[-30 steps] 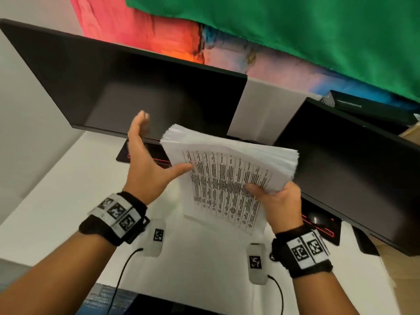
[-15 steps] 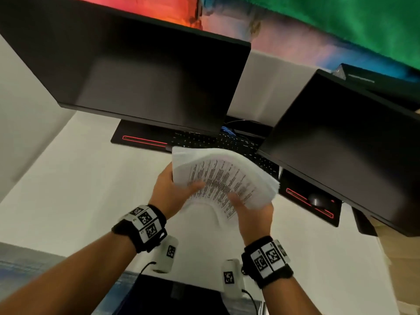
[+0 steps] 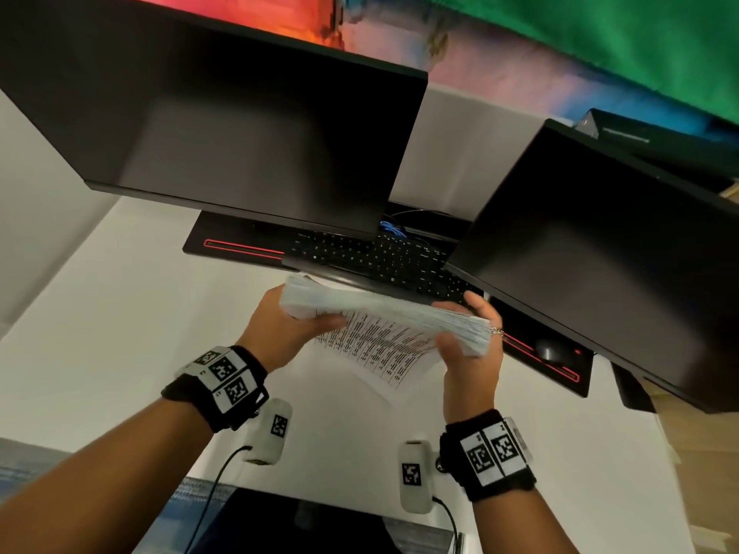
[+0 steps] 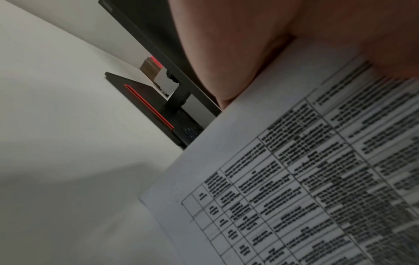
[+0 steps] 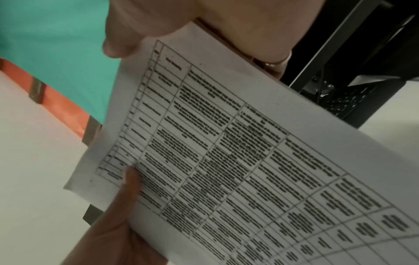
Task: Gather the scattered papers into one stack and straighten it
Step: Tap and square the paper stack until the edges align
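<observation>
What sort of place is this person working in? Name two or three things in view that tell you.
Most likely an office or computer workstation. Two dark monitors stand over a white desk, a black keyboard lies beneath them, and both hands hold a stack of printed papers.

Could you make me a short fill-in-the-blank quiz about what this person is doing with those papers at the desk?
1. The stack of papers is gripped by ____ hands, the left hand and the right hand.
2. The sheet facing the person is printed with a ____ of text.
3. Behind the stack lies a black ____.
4. The right hand wears a ____ on one finger.

Missing words: both; table; keyboard; ring
</observation>
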### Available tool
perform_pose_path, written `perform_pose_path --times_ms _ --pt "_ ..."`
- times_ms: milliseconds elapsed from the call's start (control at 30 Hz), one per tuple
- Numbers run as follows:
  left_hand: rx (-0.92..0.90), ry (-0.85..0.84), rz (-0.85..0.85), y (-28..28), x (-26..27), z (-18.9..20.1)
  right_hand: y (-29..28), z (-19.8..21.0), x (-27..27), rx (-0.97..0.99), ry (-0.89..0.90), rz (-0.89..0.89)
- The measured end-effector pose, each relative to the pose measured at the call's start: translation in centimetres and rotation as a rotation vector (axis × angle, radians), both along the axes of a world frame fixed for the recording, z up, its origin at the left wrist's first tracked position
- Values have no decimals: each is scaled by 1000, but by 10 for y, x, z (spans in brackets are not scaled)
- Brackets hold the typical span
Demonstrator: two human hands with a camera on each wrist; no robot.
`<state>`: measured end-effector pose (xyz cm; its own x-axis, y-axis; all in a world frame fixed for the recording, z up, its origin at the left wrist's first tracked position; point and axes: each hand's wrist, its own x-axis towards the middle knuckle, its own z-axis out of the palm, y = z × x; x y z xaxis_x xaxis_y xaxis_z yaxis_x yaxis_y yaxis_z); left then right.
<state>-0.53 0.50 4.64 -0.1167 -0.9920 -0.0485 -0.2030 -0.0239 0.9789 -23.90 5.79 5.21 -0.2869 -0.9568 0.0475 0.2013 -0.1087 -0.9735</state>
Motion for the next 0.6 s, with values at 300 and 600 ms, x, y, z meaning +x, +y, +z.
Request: perform_pose_path --times_ms 300,600 --pt "22 76 96 -2 -9 6 -6 9 -2 66 -81 -54" --pt "-212 -50 238 -1 -26 17 -9 3 0 57 359 -131"
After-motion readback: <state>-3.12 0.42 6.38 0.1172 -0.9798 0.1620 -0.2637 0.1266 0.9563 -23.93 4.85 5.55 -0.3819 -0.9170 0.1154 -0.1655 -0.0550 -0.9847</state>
